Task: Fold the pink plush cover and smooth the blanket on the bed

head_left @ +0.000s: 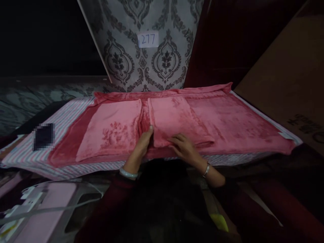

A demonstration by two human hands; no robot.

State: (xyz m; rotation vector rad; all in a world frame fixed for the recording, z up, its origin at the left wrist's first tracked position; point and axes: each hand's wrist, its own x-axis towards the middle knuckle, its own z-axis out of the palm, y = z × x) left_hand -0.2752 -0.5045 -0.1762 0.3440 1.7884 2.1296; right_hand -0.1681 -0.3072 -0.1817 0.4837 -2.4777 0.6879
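the step seems to be squaring a folded, rectangular pink plush cloth [170, 116] atop a spread-out rose-pink plush blanket [230, 118], left hand [143, 143] at the cloth's left edge, grip unclear, right hand [186, 147] loosely open along its near edge, the next move probably calling for even edges.

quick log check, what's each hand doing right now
Left hand: at the left edge of the right folded cloth, grip unclear.
Right hand: on its near edge, grip can't be told.
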